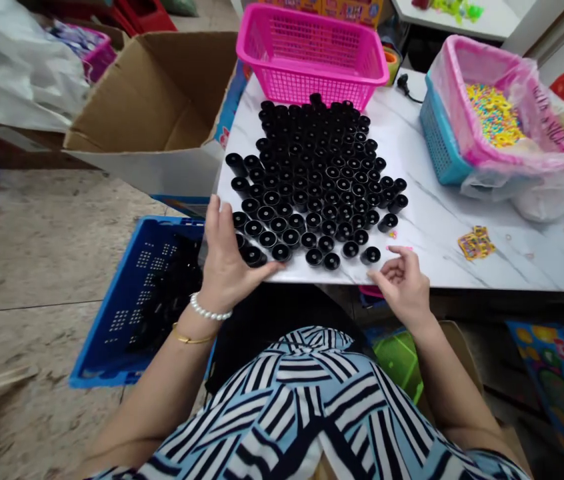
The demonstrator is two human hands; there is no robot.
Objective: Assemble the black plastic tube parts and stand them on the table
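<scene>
A dense group of small black cylindrical cups [313,220] stands upright on the white marbled table [427,247], mouths facing up. My left hand [229,257] lies against the group's front left corner, its thumb stretched along the near row and its fingers up the left side. No cup is gripped in it. At the front right, my right hand [405,287] is by the table edge, just beside the nearest cup [371,255]. Its thumb and index finger are apart, the other fingers curl in, and nothing shows between them.
Behind the cups stands a pink basket [312,73]. A lined basket [442,93] of colourful small pieces [495,115] is at right, with yellow packets [476,243] nearer me. On the left are a cardboard box [152,93] and a blue crate [107,320] holding black pieces.
</scene>
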